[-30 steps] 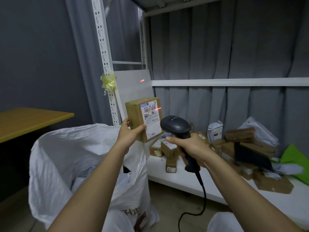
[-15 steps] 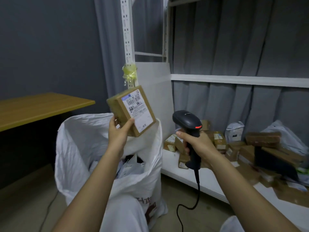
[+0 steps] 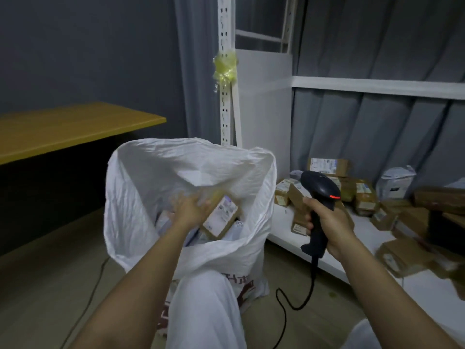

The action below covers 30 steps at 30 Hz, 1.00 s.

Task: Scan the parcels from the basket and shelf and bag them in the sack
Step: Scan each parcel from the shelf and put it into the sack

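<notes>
- sack (image 3: 141,187): white, dark red print
- parcel (image 3: 221,217): brown, white label
- scanner (image 3: 320,190): black, red light
- table (image 3: 75,127): yellow-brown
- tape (image 3: 224,68): yellow
- curtain (image 3: 377,127): grey

Brown labelled parcel (image 3: 219,217) tilted inside open white sack (image 3: 141,182)

sack (image 3: 151,187) – crinkled white plastic | parcel (image 3: 221,217) – matt brown cardboard

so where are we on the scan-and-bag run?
Done: several parcels already lie inside the sack. In hand: the left hand is at the cardboard box in the sack's mouth, too blurred to tell if it grips; the right hand holds the scanner. Left: many boxes remain on the shelf. No basket in view.
</notes>
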Tool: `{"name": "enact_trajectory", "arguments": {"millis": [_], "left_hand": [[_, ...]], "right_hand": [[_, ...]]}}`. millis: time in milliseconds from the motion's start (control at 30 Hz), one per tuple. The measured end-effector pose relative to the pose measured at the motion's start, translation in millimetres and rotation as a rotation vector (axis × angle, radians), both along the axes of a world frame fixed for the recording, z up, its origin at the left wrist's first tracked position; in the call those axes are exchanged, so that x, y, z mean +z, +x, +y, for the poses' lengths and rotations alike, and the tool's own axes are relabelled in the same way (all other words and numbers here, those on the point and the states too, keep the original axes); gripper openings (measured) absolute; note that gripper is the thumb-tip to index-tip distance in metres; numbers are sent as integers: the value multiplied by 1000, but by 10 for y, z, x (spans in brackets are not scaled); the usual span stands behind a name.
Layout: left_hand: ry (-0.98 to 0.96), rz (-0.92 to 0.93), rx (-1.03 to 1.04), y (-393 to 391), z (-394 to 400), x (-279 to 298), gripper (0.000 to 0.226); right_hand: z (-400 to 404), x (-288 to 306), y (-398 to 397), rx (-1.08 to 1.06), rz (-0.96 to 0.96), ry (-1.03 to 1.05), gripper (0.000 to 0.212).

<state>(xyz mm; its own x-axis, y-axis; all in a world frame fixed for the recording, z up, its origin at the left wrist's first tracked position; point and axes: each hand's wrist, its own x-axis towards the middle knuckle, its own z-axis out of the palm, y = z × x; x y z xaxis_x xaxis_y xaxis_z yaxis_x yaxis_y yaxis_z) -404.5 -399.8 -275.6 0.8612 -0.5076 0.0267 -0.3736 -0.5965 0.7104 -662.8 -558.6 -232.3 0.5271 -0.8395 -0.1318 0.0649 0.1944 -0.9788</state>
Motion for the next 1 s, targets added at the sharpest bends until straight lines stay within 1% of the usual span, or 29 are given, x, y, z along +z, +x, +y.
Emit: {"name": "enact_trajectory", "arguments": {"millis": [67,100,167,233,300,400,467,600,667,733,833,900,1000], "left_hand": [[-151,-20,-115,-160,-153,100,52],[-232,-64,-165,-262,-225,135,49],[-398,-229,-225,-590,-348,248,34],[-562,-389,-295,-1022,-476,396,25],[-627,-457,-440,-1367,-674,408,22],[-562,-321,-642,-1750,-1142,213,22],[-456,-216,-677,-1899,-1526,-63,24],[-162,116,-545,-1901,-2347,-773,36],[8,198,-440,-1827,-2692,-1074,44],[130,217,-333,-1710,-3012,-1317,52],[164,223,-213,-1506,-3489,-1578,54],[149,208,-142,-1382,-3803,-1685,62],[21,129,-82,-1244,-4260,-1751,83]], "right_hand": [[-132,-59,-131,-8,11,0,15],[-202,-106,-198,-20,20,12,15],[-345,-245,-337,-70,36,45,16],[-511,-432,-473,-145,43,98,15],[-663,-638,-591,-216,42,175,14],[-865,-949,-761,-324,17,305,14],[-996,-1125,-850,-397,-10,361,14],[-1311,-1411,-957,-493,-9,412,14],[-1510,-1542,-938,-514,12,424,12],[-1739,-1652,-851,-508,10,431,12],[-2084,-1752,-648,-455,20,420,12],[-2280,-1794,-525,-410,29,412,13],[-2508,-1864,-402,-367,1,439,19]]}}
